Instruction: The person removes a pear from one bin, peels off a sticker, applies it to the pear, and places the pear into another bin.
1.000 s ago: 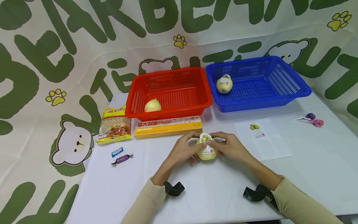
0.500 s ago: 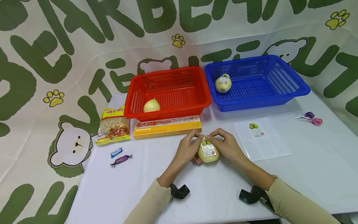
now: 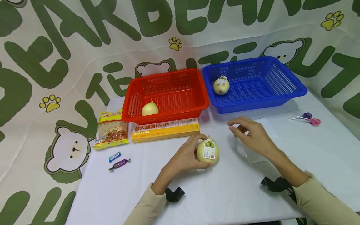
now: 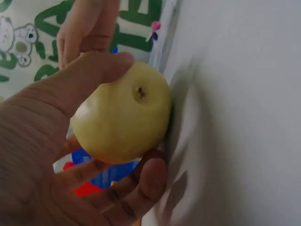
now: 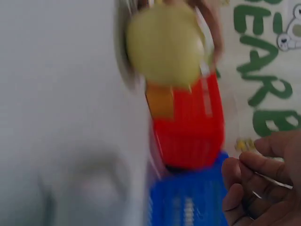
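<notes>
My left hand [image 3: 187, 154] grips a pale yellow pear [image 3: 200, 149], with the thumb on the near side and fingers round the far side. A white label [image 3: 209, 152] printed with green fruit is stuck on its front, and a short stem points up. In the left wrist view the pear [image 4: 122, 115] turns its dimpled bottom to the camera, close beside the white tabletop. To its right, my right hand [image 3: 251, 134] is raised with loosely bent fingers and nothing held. Below that hand lies a clear label sheet [image 3: 256, 157], largely hidden by it.
A red basket [image 3: 171, 117] holds one bare pear [image 3: 150, 109]; the blue basket [image 3: 253, 101] holds a labelled pear [image 3: 221, 87]. In front are a pasta box [image 3: 166, 132] and a noodle bag [image 3: 111, 131]. Two candies [image 3: 120, 164] lie left, two lollipops [image 3: 315, 122] right.
Both hands were at the pear's label, fingers at its upper edge. The right hand has let go and moved right over the label sheet; the left hand keeps the pear.
</notes>
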Demonstrator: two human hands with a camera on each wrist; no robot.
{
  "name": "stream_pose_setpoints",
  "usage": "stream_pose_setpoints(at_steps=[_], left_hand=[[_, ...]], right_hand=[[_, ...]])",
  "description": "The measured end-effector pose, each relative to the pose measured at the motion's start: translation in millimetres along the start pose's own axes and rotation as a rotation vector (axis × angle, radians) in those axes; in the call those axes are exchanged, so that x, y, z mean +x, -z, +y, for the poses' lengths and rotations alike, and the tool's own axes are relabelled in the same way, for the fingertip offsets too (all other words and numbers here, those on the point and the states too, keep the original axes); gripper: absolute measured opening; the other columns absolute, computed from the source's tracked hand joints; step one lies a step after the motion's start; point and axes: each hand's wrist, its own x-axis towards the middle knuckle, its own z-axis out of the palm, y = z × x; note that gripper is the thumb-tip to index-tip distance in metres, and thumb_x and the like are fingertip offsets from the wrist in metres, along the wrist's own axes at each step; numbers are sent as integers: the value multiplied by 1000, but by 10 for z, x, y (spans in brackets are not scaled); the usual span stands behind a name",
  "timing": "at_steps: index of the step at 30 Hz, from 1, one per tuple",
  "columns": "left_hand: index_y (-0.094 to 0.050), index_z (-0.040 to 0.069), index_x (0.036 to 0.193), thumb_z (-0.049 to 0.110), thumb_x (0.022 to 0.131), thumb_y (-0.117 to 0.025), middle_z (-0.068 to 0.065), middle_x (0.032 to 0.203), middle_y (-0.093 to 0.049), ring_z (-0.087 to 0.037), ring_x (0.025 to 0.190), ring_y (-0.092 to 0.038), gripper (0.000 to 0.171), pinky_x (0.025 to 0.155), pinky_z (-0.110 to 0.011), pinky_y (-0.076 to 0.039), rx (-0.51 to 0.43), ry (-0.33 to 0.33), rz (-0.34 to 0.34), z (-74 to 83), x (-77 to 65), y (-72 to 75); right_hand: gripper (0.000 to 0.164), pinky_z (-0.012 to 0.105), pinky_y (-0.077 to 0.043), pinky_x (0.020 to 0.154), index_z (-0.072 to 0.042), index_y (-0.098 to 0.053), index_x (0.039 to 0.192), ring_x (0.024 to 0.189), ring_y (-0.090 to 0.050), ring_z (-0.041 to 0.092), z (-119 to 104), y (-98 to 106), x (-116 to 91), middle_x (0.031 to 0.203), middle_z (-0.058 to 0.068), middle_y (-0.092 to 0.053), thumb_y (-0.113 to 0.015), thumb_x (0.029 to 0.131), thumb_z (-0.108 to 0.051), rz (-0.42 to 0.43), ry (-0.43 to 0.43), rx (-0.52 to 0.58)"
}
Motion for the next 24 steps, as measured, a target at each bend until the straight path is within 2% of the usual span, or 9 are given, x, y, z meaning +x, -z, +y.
stream_pose_setpoints(at_steps=[3, 6, 9, 11, 12, 14, 17, 19, 24], left_hand=[[-43, 24, 137, 20, 65, -93, 6, 135, -52, -12, 107, -56, 88, 91, -31, -50, 60, -9, -42, 9, 52, 12], [-42, 23, 138, 14, 62, -93, 5, 134, -55, -13, 110, -56, 92, 97, -33, -49, 111, -6, -71, 7, 96, 19], [-42, 23, 138, 13, 60, -93, 3, 132, -56, -14, 108, -56, 94, 95, -33, -49, 88, 6, -57, -11, 115, 0], [-42, 23, 140, 16, 61, -92, 2, 130, -56, -14, 104, -57, 94, 91, -33, -51, 48, 6, -16, -7, 145, -8], [-42, 23, 141, 17, 62, -92, 2, 128, -56, -14, 102, -57, 94, 88, -33, -51, 31, -1, 11, 10, 172, 0], [-42, 23, 143, 22, 64, -92, 2, 127, -55, -14, 100, -57, 93, 84, -34, -52, 10, -28, 70, 93, 260, 57], [-44, 20, 144, 27, 68, -92, 2, 126, -54, -14, 97, -56, 90, 79, -35, -54, 2, -113, 144, 294, 481, 215], [-46, 19, 144, 29, 69, -91, 3, 126, -53, -13, 98, -55, 88, 76, -32, -55, -2, -161, 180, 454, 676, 338], [-41, 15, 147, 23, 71, -86, -1, 132, -49, -14, 106, -52, 89, 82, -23, -52, 16, -205, 190, 785, 1355, 567]], right_hand=[[22, 18, -46, 57, -8, -71, 115, 72, -60, 17, 120, 360, 53, 100, 4, -67, -70, 93, -6, 55, 63, -173], [29, 24, -45, 60, -3, -67, 121, 81, -57, 24, 291, 728, 127, 113, 13, -64, -70, 93, -9, 82, 17, -317], [40, 46, -49, 88, 2, -59, 131, 103, -55, 41, 509, 1076, 203, 131, 25, -54, -66, 96, -16, 86, -97, -413], [51, 61, -35, 104, 6, -51, 140, 124, -44, 49, 676, 1286, 256, 142, 31, -43, -62, 99, -24, 69, -189, -459], [57, 67, -27, 105, 7, -46, 143, 130, -36, 53, 760, 1380, 277, 145, 34, -38, -60, 100, -28, 58, -235, -480], [67, 69, -20, 106, 9, -38, 147, 136, -23, 57, 914, 1538, 302, 149, 36, -31, -56, 101, -37, 28, -318, -525], [78, 70, -23, 91, 11, -36, 147, 131, -20, 59, 1086, 1683, 318, 149, 37, -28, -52, 100, -51, -8, -399, -574], [83, 69, -24, 87, 11, -38, 145, 128, -21, 60, 1153, 1721, 320, 147, 37, -28, -49, 99, -57, -32, -423, -594], [86, 71, -25, 88, 11, -41, 144, 129, -22, 60, 1195, 1711, 327, 147, 36, -29, -47, 98, -62, -39, -444, -589]])
